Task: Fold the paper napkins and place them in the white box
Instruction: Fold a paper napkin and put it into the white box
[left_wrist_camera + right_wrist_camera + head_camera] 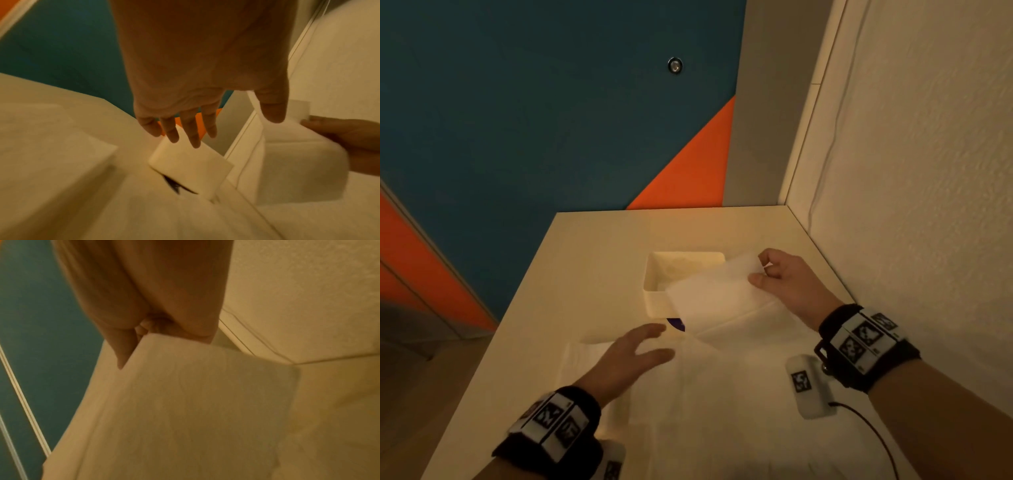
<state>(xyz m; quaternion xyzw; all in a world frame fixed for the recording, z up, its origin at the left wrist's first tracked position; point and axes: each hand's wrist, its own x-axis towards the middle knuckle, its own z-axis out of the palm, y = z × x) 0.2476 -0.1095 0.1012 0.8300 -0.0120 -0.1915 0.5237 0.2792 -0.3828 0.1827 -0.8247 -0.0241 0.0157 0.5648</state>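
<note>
My right hand [760,275] pinches the far corner of a white paper napkin [712,294] and holds it lifted over the near right part of the white box [654,274]. The right wrist view shows the same napkin [185,402] hanging from my pinching fingers [123,350]. My left hand [650,346] hovers open, fingers spread, above more napkins [722,394] lying flat on the table. In the left wrist view the spread fingers [185,129] reach toward the box [189,165], and my right hand [339,133] holds the lifted napkin [298,154] at right.
The pale table [592,260] stands in a corner, with a white textured wall [911,171] close on the right. A small dark purple object [676,323] peeks out by the box's near side. A stack of napkins [582,359] lies under my left hand.
</note>
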